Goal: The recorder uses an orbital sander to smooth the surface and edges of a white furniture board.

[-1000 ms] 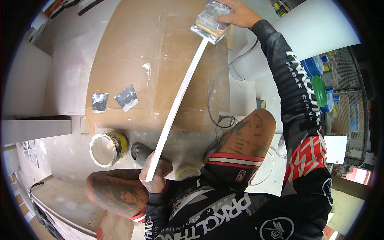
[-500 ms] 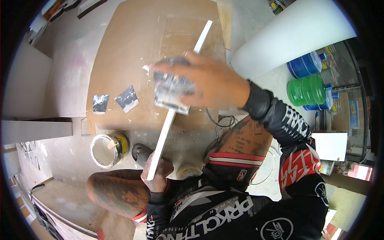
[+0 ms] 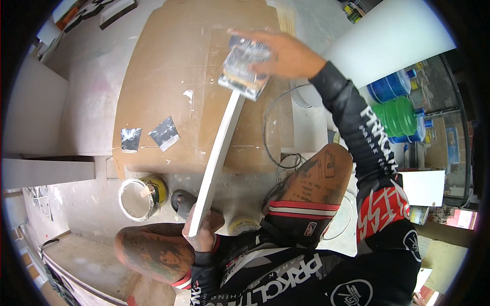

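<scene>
white strip (image 3: 218, 153) runs lengthwise away from you over the cardboard sheet (image 3: 168, 76), near end gripped in your left hand (image 3: 201, 229), far end under the sanding block (image 3: 245, 69) clasped by your right hand (image 3: 283, 53).

The strip (image 3: 219, 148) is white, the sanding pad (image 3: 244, 69) grey over tan. Brown cardboard (image 3: 168, 66) carries two dark grey sheets (image 3: 164, 133). The paint can (image 3: 138, 199) is white with a yellow rim. Sleeves (image 3: 357, 122) are black, lettered white, patterned red.
</scene>
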Demonstrator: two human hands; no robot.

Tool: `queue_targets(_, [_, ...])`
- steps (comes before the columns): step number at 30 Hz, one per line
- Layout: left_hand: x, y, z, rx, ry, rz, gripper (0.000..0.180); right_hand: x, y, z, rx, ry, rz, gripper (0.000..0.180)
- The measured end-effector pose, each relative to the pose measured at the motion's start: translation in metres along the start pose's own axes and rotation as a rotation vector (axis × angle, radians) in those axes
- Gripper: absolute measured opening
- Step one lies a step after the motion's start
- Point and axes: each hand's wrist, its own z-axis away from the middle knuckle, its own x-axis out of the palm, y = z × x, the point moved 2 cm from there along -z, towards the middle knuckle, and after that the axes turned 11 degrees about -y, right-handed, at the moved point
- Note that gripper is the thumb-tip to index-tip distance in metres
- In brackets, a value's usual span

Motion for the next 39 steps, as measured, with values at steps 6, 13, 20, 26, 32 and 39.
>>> queue_targets(6, [-0.004,0.006,-0.001,-0.027,0.003,-0.024,0.03,-0.035,0.094,-0.036,-0.038,0.041,0.032,0.083])
queue_targets(13, [0.001,0.015,-0.002,-0.028,0.025,0.076,0.028,-0.065,0.147,-0.059,0.134,-0.075,-0.177,0.085])
queue_targets(20, [-0.001,0.01,-0.003,-0.008,0.026,0.056,0.027,-0.051,0.137,-0.057,0.006,-0.01,-0.187,0.084])
queue_targets(26, [0.002,0.005,-0.002,0.003,0.044,0.122,0.028,-0.025,0.064,-0.032,-0.055,-0.075,-0.027,0.081])
queue_targets(32, [0.01,-0.01,0.002,0.083,0.044,0.114,0.027,-0.006,-0.029,-0.01,-0.074,-0.184,0.002,0.08])
queue_targets(39, [0.019,-0.021,0.008,0.08,0.082,0.225,0.029,0.018,-0.138,-0.006,0.002,-0.515,-0.071,0.072])
